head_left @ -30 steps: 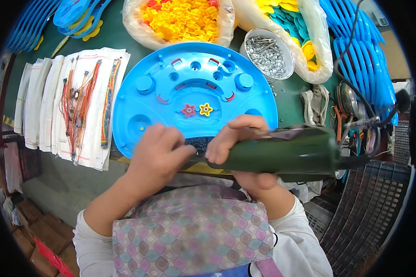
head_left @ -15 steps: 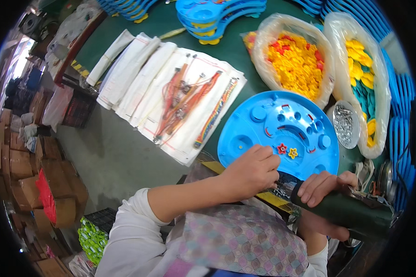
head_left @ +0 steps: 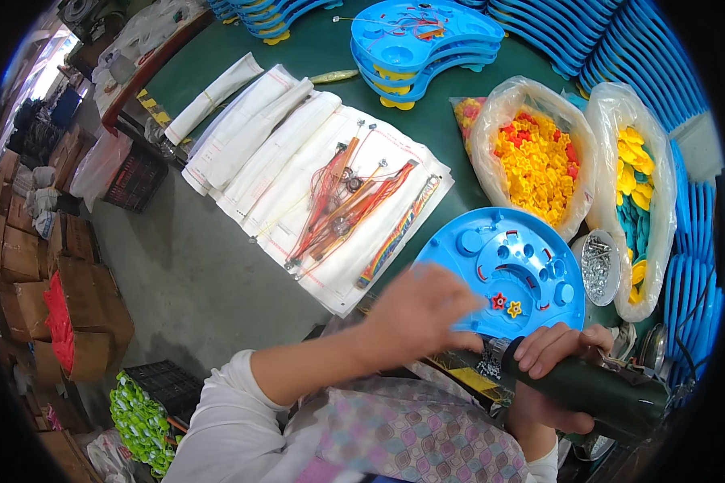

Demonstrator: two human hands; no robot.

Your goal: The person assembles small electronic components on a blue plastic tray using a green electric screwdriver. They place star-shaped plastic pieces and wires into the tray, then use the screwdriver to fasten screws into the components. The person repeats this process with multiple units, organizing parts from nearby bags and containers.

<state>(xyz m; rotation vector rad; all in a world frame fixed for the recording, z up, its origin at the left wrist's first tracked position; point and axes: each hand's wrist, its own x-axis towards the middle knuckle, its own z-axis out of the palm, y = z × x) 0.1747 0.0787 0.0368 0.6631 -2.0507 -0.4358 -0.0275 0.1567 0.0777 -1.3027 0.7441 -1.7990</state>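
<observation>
My right hand (head_left: 557, 351) is wrapped round the thick dark body of an electric screwdriver (head_left: 612, 389), held lying on its side at the table's near edge. A clump of small screws (head_left: 490, 364) clings about its left end. Close to that end, my left hand (head_left: 419, 310) is smeared by motion; whether its fingers hold anything cannot be made out. It covers the lower left part of a round-backed blue plastic panel (head_left: 568, 304). On the panel sit a red star-shaped piece (head_left: 499, 301) and a yellow star-shaped piece (head_left: 515, 310).
Right of the panel stands a bowl of screws (head_left: 597, 270). Behind are a bag of yellow and red stars (head_left: 540, 169) and a bag of yellow and teal pieces (head_left: 636, 193). White cloths (head_left: 298, 161) bear wired parts (head_left: 342, 209). Blue panels are stacked (head_left: 427, 40) at the back.
The view has shifted, so the table things sit lower. My left hand has gone from still, with fingers pinched near the screwdriver's end, to a blur. My right hand keeps its hold.
</observation>
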